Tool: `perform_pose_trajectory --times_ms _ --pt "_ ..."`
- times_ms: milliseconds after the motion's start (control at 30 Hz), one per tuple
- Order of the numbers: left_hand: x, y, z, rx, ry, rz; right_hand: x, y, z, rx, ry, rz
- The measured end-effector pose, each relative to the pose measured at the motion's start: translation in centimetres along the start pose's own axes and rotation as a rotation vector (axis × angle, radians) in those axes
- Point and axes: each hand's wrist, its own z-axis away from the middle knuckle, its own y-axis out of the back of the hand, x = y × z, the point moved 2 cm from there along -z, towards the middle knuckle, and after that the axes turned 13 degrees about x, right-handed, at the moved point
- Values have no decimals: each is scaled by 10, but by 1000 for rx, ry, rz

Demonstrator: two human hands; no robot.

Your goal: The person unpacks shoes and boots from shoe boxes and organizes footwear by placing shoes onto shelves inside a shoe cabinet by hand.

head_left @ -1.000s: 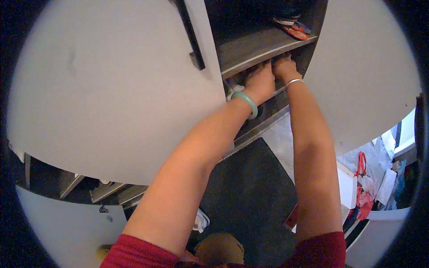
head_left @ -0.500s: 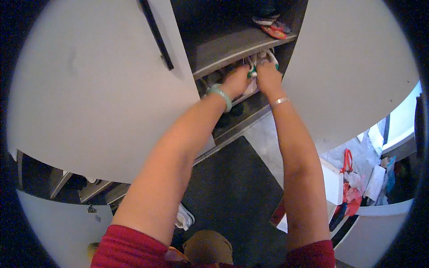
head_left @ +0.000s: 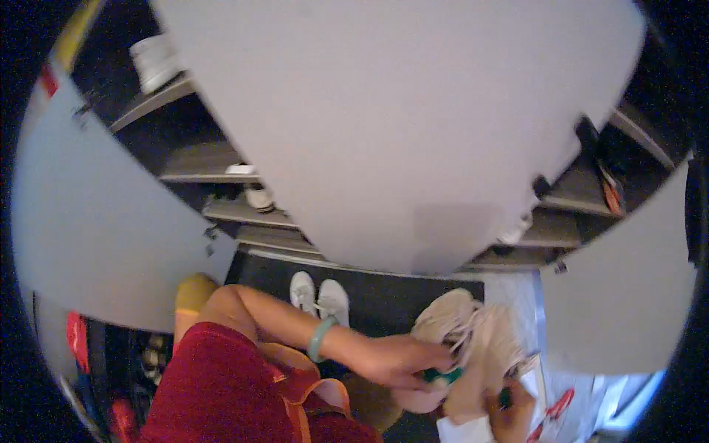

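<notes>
A pair of pale beige lace-up shoes [head_left: 484, 336] with green heel parts is held low in front of me, toes away from me. My left hand [head_left: 406, 359], with a green bangle at the wrist, is closed on the heel of the left shoe. At the heel of the right shoe, my right hand [head_left: 511, 410] is closed too, somewhat blurred. White box parts [head_left: 465, 430] show just below the shoes. Another pair of white shoes [head_left: 332, 301] stands on the dark mat [head_left: 388, 292], left of the held pair.
A large white cabinet door [head_left: 399, 133] fills the upper middle. Open shelves [head_left: 214, 173] with white shoes stand at left; more shelves [head_left: 569, 203] hold footwear at right. Other doors [head_left: 613, 303] hang open at both sides. A red strap [head_left: 561, 404] lies at lower right.
The beige shoes have come out of the cabinet shelf in both hands and are now low over the floor. The view has swung left and down, bringing the white shoes on the mat into full view.
</notes>
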Motion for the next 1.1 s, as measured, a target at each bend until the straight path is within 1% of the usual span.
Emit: perform_pose_trajectory --times_ms 33,67,100,133,167,200,233,267,333,400,433,467,533,567,633,667,733,833,867,967,1000,1033,1067,1100 --pt "14 10 18 -26 121 -31 -17 -12 -2 -53 144 -45" --pt "25 24 42 -30 197 -42 -35 -25 0 -103 282 -85" --pt "38 40 60 53 189 -39 -70 -29 -13 -318 184 -81" --pt "51 53 76 36 316 -123 -69 -49 -12 -305 327 -184" --pt "68 68 94 55 385 -137 -74 -71 -13 -290 475 -291" --pt "94 80 111 149 412 -223 -95 -79 -15 -408 483 -315" --pt "117 89 128 240 439 -305 -115 -88 -19 -444 587 -359" --pt "131 104 139 240 516 -287 -143 -99 -34 -433 617 -454" --pt "175 117 167 396 585 -414 -193 -109 -45 -428 802 -456" --pt "222 129 179 485 609 -592 -235 -114 -51 -414 899 -507" --pt "236 137 198 546 638 -585 -260 -119 -53 -385 954 -556" --pt "249 147 205 608 536 -668 -283 -122 -56 -393 980 -551" --pt "276 153 200 717 559 -776 -313 -116 -64 -261 1080 -636" --pt "279 165 204 743 511 -830 -331 -121 -68 -260 1105 -631" --pt "276 195 218 756 450 -903 -365 -132 -78 -127 1113 -562" --pt "270 212 223 785 392 -936 -378 -141 -82 -114 1128 -558" --pt "257 246 233 780 482 -922 -399 -155 -98 -45 1085 -557" --pt "237 294 241 780 405 -974 -428 -181 -117 40 1086 -453" --pt "222 312 247 815 216 -1043 -438 -192 -124 45 1088 -446" --pt "179 363 279 808 247 -1082 -470 -239 -148 105 1070 -314" --pt "161 376 294 795 422 -1203 -480 -255 -153 104 1051 -267" --pt "158 379 299 773 601 -1326 -492 -260 -156 79 1044 -240" --pt "156 376 303 784 605 -1324 -498 -261 -155 73 1053 -238" --pt "165 366 297 903 633 -1317 -504 -259 -151 47 1113 -209"
